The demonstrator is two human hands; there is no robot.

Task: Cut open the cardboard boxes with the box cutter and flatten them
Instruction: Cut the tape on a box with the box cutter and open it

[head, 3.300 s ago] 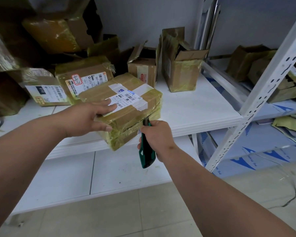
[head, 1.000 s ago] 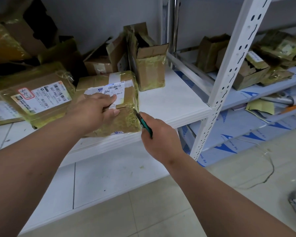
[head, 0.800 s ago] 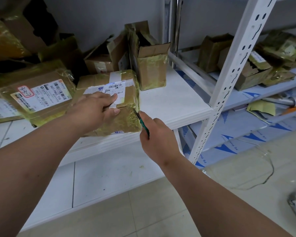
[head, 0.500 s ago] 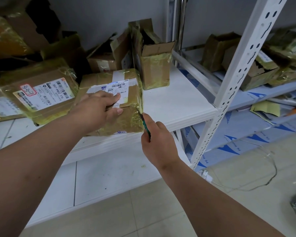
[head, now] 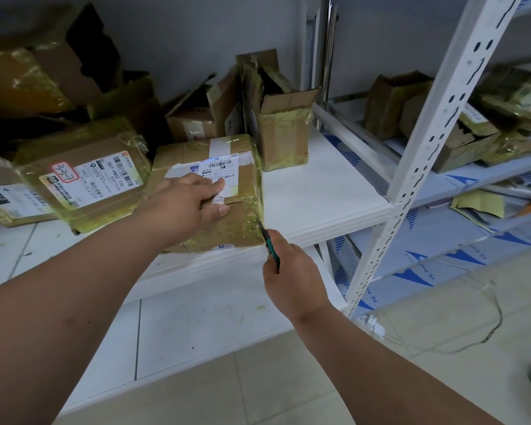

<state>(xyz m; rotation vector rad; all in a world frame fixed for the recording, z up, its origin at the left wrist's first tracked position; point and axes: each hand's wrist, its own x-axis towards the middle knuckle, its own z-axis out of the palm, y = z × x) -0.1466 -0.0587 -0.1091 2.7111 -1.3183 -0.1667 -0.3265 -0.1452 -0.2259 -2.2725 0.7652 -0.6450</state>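
A taped cardboard box (head: 239,207) with a white shipping label lies at the front edge of the white shelf (head: 313,197). My left hand (head: 184,204) rests flat on its top, fingers spread over the label. My right hand (head: 292,277) grips a green box cutter (head: 269,243), whose blade tip touches the box's near right corner. Most of the cutter's handle is hidden inside my fist.
A larger taped box (head: 83,176) sits to the left, opened boxes (head: 276,118) stand behind. A white perforated shelf post (head: 426,142) rises at right, with more boxes (head: 460,133) beyond. A lower shelf (head: 196,326) and a cable (head: 472,342) on the floor lie below.
The box was turned and pulled square to the shelf edge. In the last second the cutter slid down along the box's right edge toward the near corner; my left hand stayed on top.
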